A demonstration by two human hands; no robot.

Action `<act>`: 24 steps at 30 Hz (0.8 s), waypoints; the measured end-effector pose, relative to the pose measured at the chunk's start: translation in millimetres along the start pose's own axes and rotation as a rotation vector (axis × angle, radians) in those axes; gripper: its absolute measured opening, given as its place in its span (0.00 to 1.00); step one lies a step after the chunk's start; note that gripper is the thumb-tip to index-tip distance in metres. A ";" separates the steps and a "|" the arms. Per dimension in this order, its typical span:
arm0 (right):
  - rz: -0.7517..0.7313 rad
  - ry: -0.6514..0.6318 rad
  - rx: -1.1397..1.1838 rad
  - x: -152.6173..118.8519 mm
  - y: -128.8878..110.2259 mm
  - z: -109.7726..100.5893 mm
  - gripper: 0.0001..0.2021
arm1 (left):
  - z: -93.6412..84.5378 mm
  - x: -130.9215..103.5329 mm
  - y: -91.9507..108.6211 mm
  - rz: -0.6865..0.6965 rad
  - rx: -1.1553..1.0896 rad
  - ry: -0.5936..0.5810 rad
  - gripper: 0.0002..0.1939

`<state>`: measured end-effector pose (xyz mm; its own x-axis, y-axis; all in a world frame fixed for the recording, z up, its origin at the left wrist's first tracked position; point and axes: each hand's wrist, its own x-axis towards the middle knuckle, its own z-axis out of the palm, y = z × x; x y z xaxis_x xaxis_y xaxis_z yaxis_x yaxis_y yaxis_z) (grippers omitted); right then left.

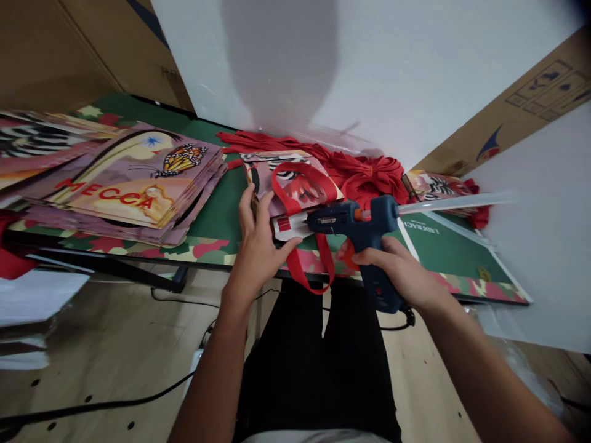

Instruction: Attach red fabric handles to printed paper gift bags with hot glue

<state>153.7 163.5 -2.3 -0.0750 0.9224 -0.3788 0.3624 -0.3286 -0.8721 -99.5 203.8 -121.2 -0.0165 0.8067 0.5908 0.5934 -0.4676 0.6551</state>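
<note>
A small printed paper bag (pixel 302 184) with red ribbon handles lies on the green table in front of me. My left hand (pixel 261 237) holds the bag at its left edge, fingers on top and thumb near the front opening. One red ribbon loop (pixel 318 271) hangs over the table's front edge, another lies across the bag. In my right hand (pixel 401 264) is a dark blue glue gun (pixel 372 227), my fingers around its handle at the orange trigger. Its nozzle points left at the white flap (pixel 293 226) with red ribbon ends. A clear glue stick (pixel 457 203) sticks out of its back.
Stacks of flat printed bags (pixel 133 178) lie on the left. Behind the bag is a pile of red ribbons (pixel 369 175). More printed bags (pixel 438 184) sit to the right. White panels and cardboard boxes (pixel 545 92) stand behind the table. Black cables (pixel 129 403) run below.
</note>
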 end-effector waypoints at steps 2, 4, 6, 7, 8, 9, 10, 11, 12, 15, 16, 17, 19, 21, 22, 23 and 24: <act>0.007 -0.016 -0.081 1.6 -5.4 2.5 0.09 | 0.0 0.0 -0.3 0.008 0.007 0.001 0.54; 0.006 -0.014 -0.196 3.3 -12.9 3.6 0.08 | 0.0 0.2 -0.3 0.022 0.014 -0.001 0.55; -0.004 -0.027 -0.314 5.4 -22.8 2.9 0.07 | 0.0 0.4 0.2 0.023 0.019 -0.003 0.55; -0.015 -0.043 -0.362 6.9 -28.6 2.0 0.06 | 0.0 0.5 0.5 0.020 0.021 -0.002 0.55; -0.026 -0.063 -0.402 8.8 -34.8 0.7 0.05 | 0.0 0.5 0.7 0.016 0.023 -0.002 0.55; -0.030 -0.078 -0.439 11.0 -41.3 -0.7 0.05 | 0.1 0.5 0.9 0.015 0.024 -0.001 0.55; -0.032 -0.094 -0.472 13.5 -47.7 -2.3 0.06 | 0.1 0.6 0.9 0.016 0.025 -0.002 0.55; -0.035 -0.109 -0.498 16.3 -53.6 -3.9 0.06 | 0.3 0.6 0.8 0.018 0.027 -0.003 0.56; -0.041 -0.124 -0.517 19.1 -58.7 -5.5 0.07 | 0.4 0.7 0.6 0.020 0.031 -0.005 0.56; -0.017 -0.183 -0.476 25.7 -65.0 -9.9 0.06 | 0.8 0.9 -0.1 0.021 0.046 -0.006 0.58; 0.011 -0.188 -0.418 26.6 -62.8 -11.0 0.06 | 0.8 0.9 -0.2 0.022 0.050 -0.004 0.58; 0.048 -0.178 -0.341 26.7 -58.1 -11.8 0.05 | 0.8 0.8 -0.1 0.024 0.053 -0.001 0.58; 0.107 -0.132 -0.135 24.7 -41.5 -13.1 0.05 | 0.3 0.7 0.4 0.020 0.052 0.000 0.58; 0.090 -0.104 0.115 20.1 -17.8 -14.3 0.06 | -0.6 0.7 1.0 0.011 0.052 -0.006 0.59; 0.057 -0.110 0.242 17.2 -4.7 -15.2 0.07 | -1.0 0.8 1.1 0.007 0.054 -0.013 0.58; 0.020 -0.118 0.361 14.2 8.2 -16.4 0.09 | -1.5 0.9 1.0 0.006 0.058 -0.018 0.58; -0.010 -0.124 0.467 11.1 20.4 -17.9 0.11 | -1.9 1.0 0.7 0.006 0.062 -0.022 0.58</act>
<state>176.8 170.7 -18.7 -0.1972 0.9040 -0.3794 -0.0923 -0.4024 -0.9108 -100.7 203.6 -119.2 0.0044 0.8117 0.5841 0.6420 -0.4501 0.6206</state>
